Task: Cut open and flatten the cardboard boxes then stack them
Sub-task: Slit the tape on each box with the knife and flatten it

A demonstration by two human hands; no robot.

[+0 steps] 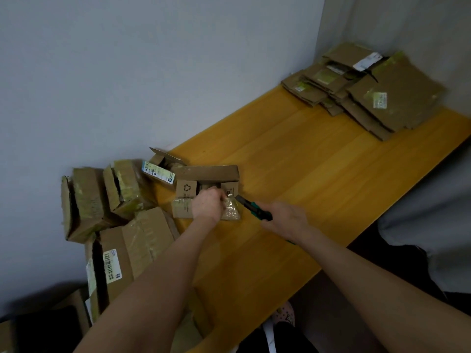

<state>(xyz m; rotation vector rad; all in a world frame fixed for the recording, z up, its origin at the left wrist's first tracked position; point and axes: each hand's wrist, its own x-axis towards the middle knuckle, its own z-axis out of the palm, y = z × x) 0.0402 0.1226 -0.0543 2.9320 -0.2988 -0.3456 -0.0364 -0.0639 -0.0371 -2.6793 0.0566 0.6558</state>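
Boxes still to be cut sit in a loose heap (107, 197) at the table's left end against the wall (127, 72), some tilted on edge, their tops wrapped in yellowish tape. One small box (187, 189), printed with a recycling mark, lies on the table (318, 179) just right of that heap and in front of the person, with its top flap (209, 171) lifted and its inside partly showing. The left hand (207, 206) rests on the front of this box, fingers curled, pinching a crinkled piece of clear tape (232, 212) that hangs at the box's right front corner. The right hand (285, 220) is just to the right, apart from the left, wrapped round the handle of a green and black knife (254, 209). The knife's dark front end points left toward the taped corner and sits just beside it; whether the blade touches the tape cannot be told. A larger box (132, 250) with a barcode label stands nearer the person at the table's left edge, partly hidden by the left forearm. At the far end of the table, in the corner of the room and well apart from the hands, flattened boxes (392, 98) lie in an overlapping stack, the biggest sheet on top at the right and smaller ones fanned out beneath and to its left. Bare wood lies between the stack and the hands.
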